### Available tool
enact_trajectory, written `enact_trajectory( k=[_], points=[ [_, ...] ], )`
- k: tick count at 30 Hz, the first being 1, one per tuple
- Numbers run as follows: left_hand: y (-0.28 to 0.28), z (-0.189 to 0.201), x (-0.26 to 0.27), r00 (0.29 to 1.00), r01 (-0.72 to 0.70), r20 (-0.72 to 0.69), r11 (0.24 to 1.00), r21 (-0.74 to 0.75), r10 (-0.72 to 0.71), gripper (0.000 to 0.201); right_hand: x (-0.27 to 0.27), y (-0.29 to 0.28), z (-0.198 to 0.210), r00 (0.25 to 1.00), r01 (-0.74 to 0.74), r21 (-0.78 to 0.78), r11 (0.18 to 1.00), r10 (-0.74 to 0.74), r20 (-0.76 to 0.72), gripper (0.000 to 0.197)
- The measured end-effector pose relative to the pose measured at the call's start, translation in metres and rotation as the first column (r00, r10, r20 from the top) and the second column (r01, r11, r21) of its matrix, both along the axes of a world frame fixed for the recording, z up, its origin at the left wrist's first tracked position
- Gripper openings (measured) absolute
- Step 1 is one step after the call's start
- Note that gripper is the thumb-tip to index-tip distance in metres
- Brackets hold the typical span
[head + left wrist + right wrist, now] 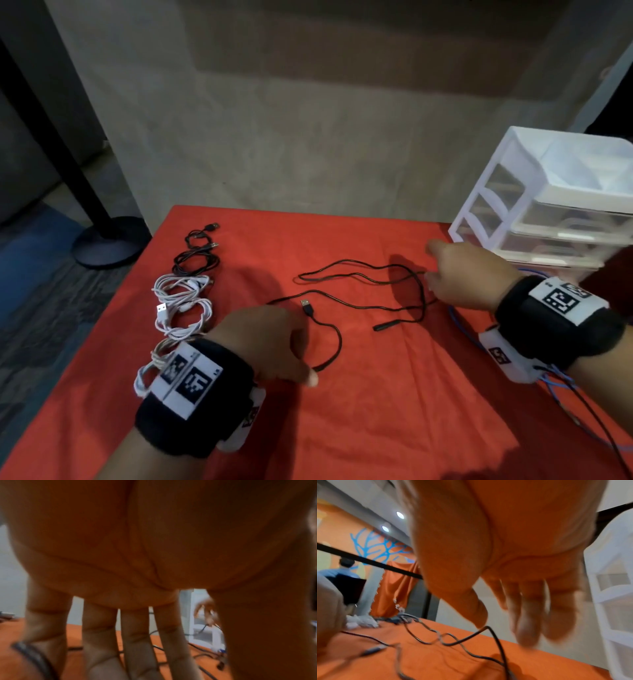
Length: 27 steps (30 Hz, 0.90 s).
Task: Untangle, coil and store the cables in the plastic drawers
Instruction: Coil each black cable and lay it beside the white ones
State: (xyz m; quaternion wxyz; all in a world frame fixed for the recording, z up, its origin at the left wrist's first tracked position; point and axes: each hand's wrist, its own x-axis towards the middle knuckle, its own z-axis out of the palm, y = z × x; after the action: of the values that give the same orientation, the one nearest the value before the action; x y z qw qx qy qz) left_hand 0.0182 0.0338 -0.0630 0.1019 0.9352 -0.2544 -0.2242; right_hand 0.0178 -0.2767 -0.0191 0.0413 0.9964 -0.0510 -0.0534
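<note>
Gather the loose black cable (359, 294) end to end, keep loops even, avoid dragging the plug; it sprawls thin and kinked mid-worktop (376, 394), USB end free. Left hand (263, 342) hovers, fingers spread, holding nothing; right hand (469, 277) relaxed, thumb lifting one strand, beside the plastic drawers (561, 202)

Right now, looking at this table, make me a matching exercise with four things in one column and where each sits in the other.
Things:
1. loose black cable
2. white coiled cables
3. plastic drawers
4. black coiled cables

Places:
A. far right of the table
B. far left corner
C. left edge, nearer than the black coils
D. spread across the middle

Pairs: 1-D, 2-C, 3-A, 4-B
</note>
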Motion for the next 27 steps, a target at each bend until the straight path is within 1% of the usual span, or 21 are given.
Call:
enact_trajectory(
  k=[2,3,4,5,7,8,10,11,12,13,14,15,16,17,18,19,21,22,24,26,27],
  points=[
    [-0.009,-0.002,-0.008,0.997,0.052,0.057,0.998,0.039,-0.054,0.036,-0.009,0.010,0.000,0.976,-0.087,0.127,0.988,0.059,0.209,0.031],
    [-0.012,-0.004,-0.009,0.995,0.063,0.077,0.997,0.039,-0.066,0.030,-0.016,0.018,0.000,0.968,-0.130,0.199,0.971,0.081,0.237,0.025],
    [-0.013,-0.004,-0.010,0.994,0.065,0.081,0.998,0.026,-0.067,0.026,-0.024,0.029,0.001,0.982,-0.142,0.285,0.948,0.100,0.158,0.026],
    [-0.013,-0.003,-0.010,0.995,0.067,0.073,0.998,0.001,-0.067,0.023,-0.032,0.040,0.000,0.992,-0.115,0.381,0.917,0.127,-0.006,0.035],
    [-0.012,0.000,-0.006,0.996,0.076,0.059,0.983,-0.167,-0.067,0.019,-0.045,0.062,-0.009,0.921,0.058,0.593,0.803,0.186,-0.342,0.047],
    [-0.012,0.003,-0.005,0.996,0.085,0.065,0.951,-0.299,-0.068,0.018,-0.050,0.070,-0.014,0.894,0.133,0.684,0.717,0.211,-0.395,0.047],
    [-0.016,0.011,-0.008,0.994,0.102,0.085,0.854,-0.510,-0.068,0.017,-0.052,0.082,-0.023,0.936,0.125,0.856,0.502,0.225,-0.269,0.032],
    [-0.018,0.014,-0.009,0.994,0.105,0.094,0.815,-0.570,-0.062,0.018,-0.050,0.086,-0.025,0.968,0.043,0.911,0.411,0.210,-0.140,0.021],
    [-0.020,0.019,-0.012,0.992,0.110,0.121,0.778,-0.618,-0.045,0.018,-0.048,0.088,-0.025,0.982,-0.056,0.929,0.366,0.190,-0.015,0.014],
    [-0.022,0.024,-0.015,0.983,0.126,0.184,0.725,-0.677,0.001,0.017,-0.046,0.089,-0.023,0.981,-0.148,0.920,0.364,0.173,0.089,0.012],
    [-0.022,0.030,-0.017,0.956,0.154,0.276,0.641,-0.752,0.094,0.016,-0.046,0.089,-0.019,0.972,-0.223,0.888,0.403,0.156,0.173,0.014],
    [-0.020,0.037,-0.017,0.898,0.203,0.377,0.547,-0.812,0.226,0.015,-0.046,0.087,-0.015,0.959,-0.284,0.842,0.458,0.146,0.244,0.018],
    [-0.019,0.045,-0.018,0.818,0.250,0.452,0.486,-0.837,0.357,0.015,-0.047,0.085,-0.010,0.943,-0.330,0.790,0.516,0.150,0.296,0.020],
    [-0.017,0.053,-0.020,0.762,0.266,0.478,0.461,-0.846,0.437,0.015,-0.050,0.083,-0.007,0.927,-0.370,0.736,0.566,0.182,0.327,0.020],
    [-0.016,0.057,-0.022,0.755,0.252,0.471,0.461,-0.851,0.456,0.016,-0.053,0.082,-0.003,0.910,-0.411,0.680,0.607,0.234,0.342,0.020],
    [-0.017,0.057,-0.023,0.806,0.198,0.411,0.460,-0.866,0.427,0.019,-0.055,0.082,0.001,0.886,-0.461,0.624,0.631,0.285,0.366,0.020],
    [-0.026,0.048,-0.026,0.936,-0.001,0.164,0.468,-0.884,0.312,0.030,-0.055,0.082,0.007,0.833,-0.540,0.519,0.662,0.331,0.444,0.016],
    [-0.030,0.043,-0.028,0.959,-0.086,0.060,0.484,-0.871,0.277,0.036,-0.055,0.082,0.010,0.812,-0.558,0.475,0.680,0.331,0.480,0.014],
    [-0.038,0.036,-0.028,0.965,-0.192,-0.080,0.465,-0.864,0.250,0.043,-0.052,0.080,0.014,0.787,-0.572,0.423,0.703,0.325,0.525,0.013],
    [-0.043,0.038,-0.029,0.954,-0.287,-0.227,0.376,-0.881,0.196,0.046,-0.048,0.077,0.015,0.786,-0.559,0.407,0.722,0.306,0.537,0.013],
    [-0.045,0.037,-0.030,0.954,-0.292,-0.246,0.358,-0.887,0.170,0.046,-0.047,0.075,0.015,0.784,-0.553,0.414,0.723,0.285,0.551,0.013]
  ],
)
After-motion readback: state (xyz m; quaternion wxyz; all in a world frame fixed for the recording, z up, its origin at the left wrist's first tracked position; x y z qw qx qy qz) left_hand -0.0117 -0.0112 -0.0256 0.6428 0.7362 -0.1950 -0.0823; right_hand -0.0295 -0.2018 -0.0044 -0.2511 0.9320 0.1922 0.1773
